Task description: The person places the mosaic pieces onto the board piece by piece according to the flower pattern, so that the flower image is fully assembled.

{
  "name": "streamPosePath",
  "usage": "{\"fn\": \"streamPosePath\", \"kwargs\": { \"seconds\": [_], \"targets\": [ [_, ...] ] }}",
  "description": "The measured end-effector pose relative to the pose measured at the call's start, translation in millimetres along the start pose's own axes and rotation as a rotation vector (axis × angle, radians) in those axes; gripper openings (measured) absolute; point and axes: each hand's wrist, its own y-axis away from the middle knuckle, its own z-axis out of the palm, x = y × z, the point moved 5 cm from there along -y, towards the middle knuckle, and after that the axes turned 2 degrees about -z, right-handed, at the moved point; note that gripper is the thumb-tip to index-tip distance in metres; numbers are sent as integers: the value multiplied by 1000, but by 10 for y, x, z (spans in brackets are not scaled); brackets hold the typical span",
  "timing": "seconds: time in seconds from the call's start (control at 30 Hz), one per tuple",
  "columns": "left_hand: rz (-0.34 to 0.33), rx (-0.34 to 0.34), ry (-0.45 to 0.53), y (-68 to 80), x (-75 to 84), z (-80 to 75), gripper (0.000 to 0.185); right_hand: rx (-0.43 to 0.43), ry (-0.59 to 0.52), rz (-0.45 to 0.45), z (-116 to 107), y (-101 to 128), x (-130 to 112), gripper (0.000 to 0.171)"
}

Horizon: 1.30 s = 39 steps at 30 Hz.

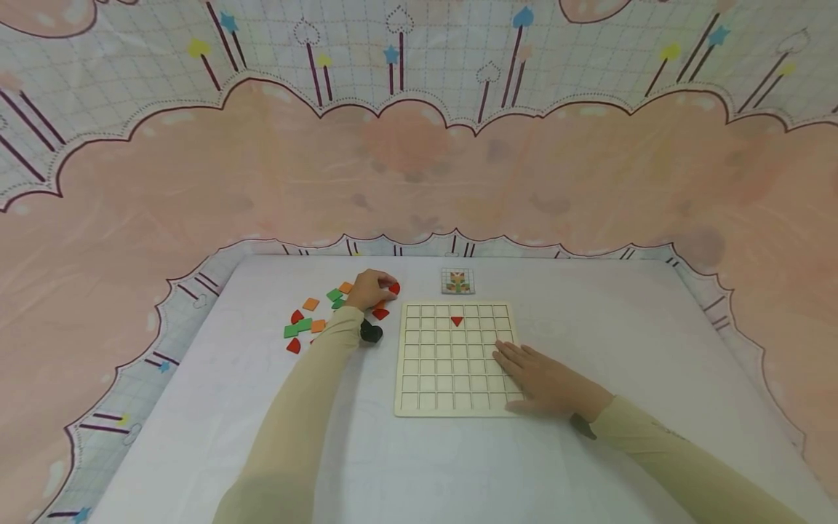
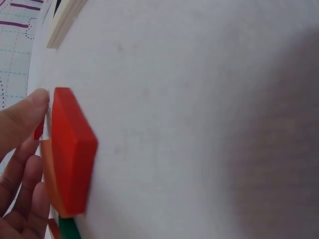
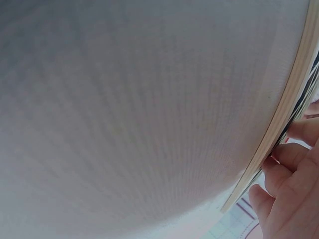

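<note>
My left hand (image 1: 372, 287) reaches into a scatter of coloured flat pieces at the table's back left. Its fingers curl over a red piece (image 1: 394, 288). In the left wrist view the thumb (image 2: 27, 114) touches the top edge of that red piece (image 2: 75, 149), and the fingers lie just below it. My right hand (image 1: 532, 372) rests flat on the lower right part of a wooden grid board (image 1: 425, 364). A single red triangle (image 1: 456, 321) sits in the board's top rows. The right wrist view shows the board's edge (image 3: 289, 107) with my fingers (image 3: 286, 196) against it.
A small pattern card (image 1: 457, 281) lies behind the board. Loose pieces lie left of it: an orange square (image 1: 310, 303), green ones (image 1: 297, 328), a red one (image 1: 293, 346) and another red one (image 1: 380, 314). A patterned cloth wall surrounds the white table (image 1: 622, 327).
</note>
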Motion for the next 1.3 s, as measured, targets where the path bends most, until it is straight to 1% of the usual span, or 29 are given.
{"fn": "streamPosePath", "kwargs": {
  "seconds": [0.07, 0.17, 0.33, 0.5, 0.6, 0.73, 0.83, 0.97, 1.1, 1.2, 1.3],
  "targets": [
    [-5, 3, -1, 11, -3, 2, 32, -1, -3, 1, 0, -2, -1, 87],
    [6, 11, -11, 23, -3, 0, 32, -1, -6, 0, -1, -3, -5, 87],
    [19, 1, -15, 28, -1, -3, 32, -11, -4, 8, 15, -8, 7, 87],
    [17, -43, -7, 36, 27, 15, 36, -13, 1, 15, 36, -7, 22, 88],
    [31, -85, -11, 22, 34, 38, 38, -11, 6, 14, 38, -5, 22, 87],
    [65, -120, -56, -35, 0, 53, 40, -1, 10, 2, 26, -2, 14, 87],
    [76, -133, -85, -67, -32, 38, 41, 6, 5, -5, 18, -5, 7, 86],
    [87, -130, -118, -51, -53, -16, 39, 1, -3, -3, 25, -15, 3, 87],
    [64, -116, -103, 10, -49, -75, 37, -8, -6, 9, 30, -17, 3, 87],
    [43, -106, -80, 70, -18, -99, 36, -10, -16, 17, 21, -14, 0, 87],
    [39, -97, -83, 119, 23, -104, 35, -13, -23, 19, 13, -12, -7, 87]
  ]
}}
